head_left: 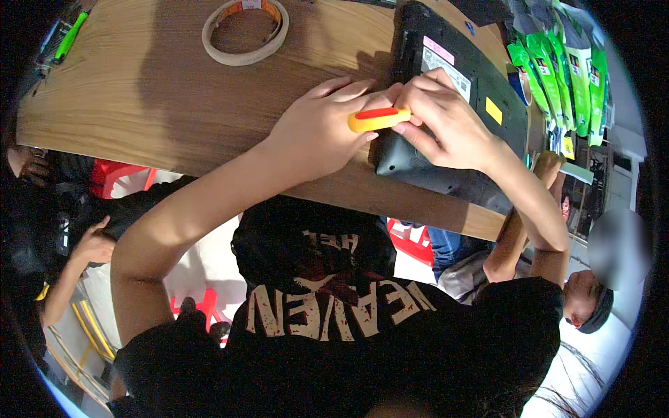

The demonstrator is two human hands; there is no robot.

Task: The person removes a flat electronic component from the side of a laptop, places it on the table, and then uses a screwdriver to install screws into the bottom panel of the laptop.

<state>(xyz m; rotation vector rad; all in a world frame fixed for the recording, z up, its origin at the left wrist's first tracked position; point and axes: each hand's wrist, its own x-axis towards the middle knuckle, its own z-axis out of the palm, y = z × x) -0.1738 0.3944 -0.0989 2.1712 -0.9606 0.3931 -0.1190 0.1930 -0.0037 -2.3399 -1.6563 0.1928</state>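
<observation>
Currently, with the view as a dial, we hold a yellow-and-red tool (pixel 373 120) near 1 o'clock, pinched in the right grip (pixel 449 115); its butt points toward 9, and its tip is hidden under our fingers. Our left hand (pixel 313 129), at 12, reaches with fingers extended to the near left edge of the laptop (pixel 481 80); we cannot tell whether that grip holds anything, since its fingertips are partly covered.

The laptop lies underside up between 12 and 2, bearing a pink label (pixel 438 49) and a yellow label (pixel 493 111). The near edge of the desk (pixel 104 104) slants from 9 down toward 4, leaving a narrow strip of wood below the laptop. Toward 10 and 11 we have a broad stretch of wood beside our left hand, reaching to the tape roll (pixel 240 58) at 11, whose open ring frames the desktop. A green tool (pixel 70 38) lies near the rim at 10. Green packs (pixel 582 83) crowd together at 2; their contents are hidden from us.
</observation>
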